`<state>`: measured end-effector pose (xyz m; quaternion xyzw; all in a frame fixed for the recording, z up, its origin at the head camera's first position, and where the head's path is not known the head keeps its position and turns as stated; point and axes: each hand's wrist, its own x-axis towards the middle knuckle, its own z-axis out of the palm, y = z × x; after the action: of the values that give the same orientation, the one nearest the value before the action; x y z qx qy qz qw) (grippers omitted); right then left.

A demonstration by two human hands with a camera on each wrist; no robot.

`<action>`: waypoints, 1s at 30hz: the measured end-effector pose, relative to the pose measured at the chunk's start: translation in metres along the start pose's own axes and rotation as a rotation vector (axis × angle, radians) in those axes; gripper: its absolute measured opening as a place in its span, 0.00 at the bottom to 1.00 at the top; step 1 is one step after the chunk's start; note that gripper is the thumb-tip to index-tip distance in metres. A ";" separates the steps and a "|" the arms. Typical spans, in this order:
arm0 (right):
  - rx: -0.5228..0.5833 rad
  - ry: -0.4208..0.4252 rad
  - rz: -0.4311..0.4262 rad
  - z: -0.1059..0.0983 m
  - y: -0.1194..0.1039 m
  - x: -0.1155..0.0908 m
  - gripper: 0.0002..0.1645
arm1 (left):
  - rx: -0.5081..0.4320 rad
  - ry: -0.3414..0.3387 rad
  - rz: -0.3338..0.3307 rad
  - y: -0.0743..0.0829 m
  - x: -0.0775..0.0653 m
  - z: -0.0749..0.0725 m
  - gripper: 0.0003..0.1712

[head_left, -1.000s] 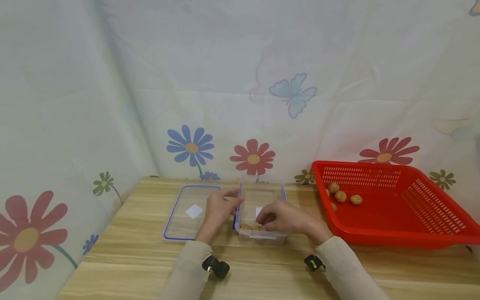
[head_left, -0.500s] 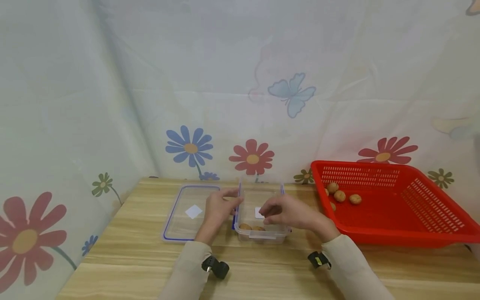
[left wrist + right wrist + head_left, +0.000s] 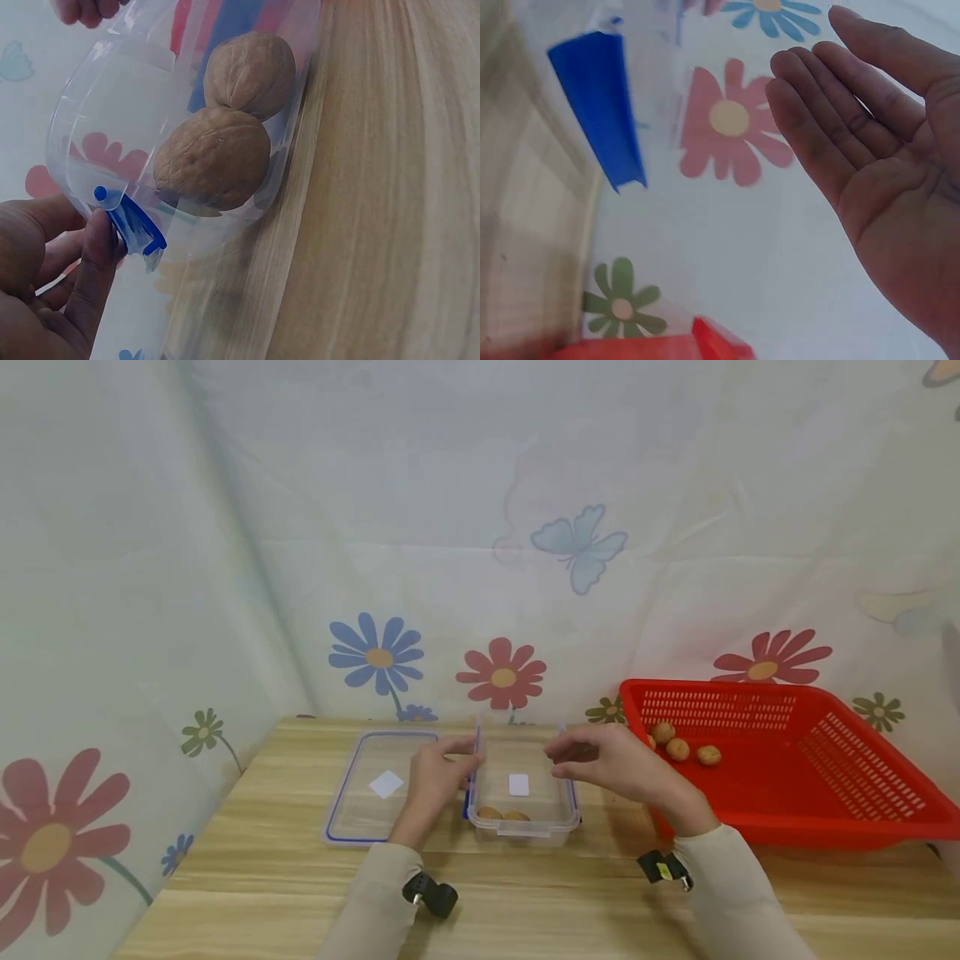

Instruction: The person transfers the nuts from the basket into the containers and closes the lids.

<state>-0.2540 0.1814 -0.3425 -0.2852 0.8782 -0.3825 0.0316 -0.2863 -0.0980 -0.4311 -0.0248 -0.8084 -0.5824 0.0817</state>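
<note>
Basically, L hand (image 3: pixel 437 779) is pinching box (image 3: pixel 534 837) at its 9 o'clock, R hand (image 3: pixel 624 767) is hovering empty, fingers relaxed, at 3, & any hard L tug is prob. risking rolling walnuts (image 3: pixel 214 159) inside at 7.

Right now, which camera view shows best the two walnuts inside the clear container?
The left wrist view: the two walnuts appear large there, with their ridged surface visible. The head view shows them small, at the near end of the clear container; the right wrist view shows neither.
</note>
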 end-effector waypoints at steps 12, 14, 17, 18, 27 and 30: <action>-0.093 0.158 -0.059 -0.040 -0.008 -0.017 0.18 | -0.012 -0.001 0.005 0.000 0.000 0.002 0.18; -0.128 0.162 -0.051 -0.048 -0.011 -0.020 0.18 | -0.013 -0.002 0.005 0.000 0.000 0.002 0.18; -0.157 0.163 -0.044 -0.061 -0.016 -0.024 0.17 | -0.013 -0.003 0.002 -0.001 0.001 0.002 0.18; -0.163 0.164 -0.041 -0.066 -0.017 -0.025 0.17 | -0.014 -0.003 0.001 -0.001 0.001 0.002 0.18; -0.235 0.159 0.009 -0.109 -0.014 -0.029 0.20 | -0.003 0.000 -0.007 -0.001 0.001 0.001 0.18; -0.251 0.169 0.041 -0.120 -0.008 -0.029 0.21 | 0.000 0.002 -0.009 -0.002 0.001 0.001 0.18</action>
<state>-0.2584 0.2708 -0.2566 -0.2356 0.9243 -0.2918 -0.0705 -0.2874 -0.0977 -0.4328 -0.0204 -0.8085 -0.5827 0.0798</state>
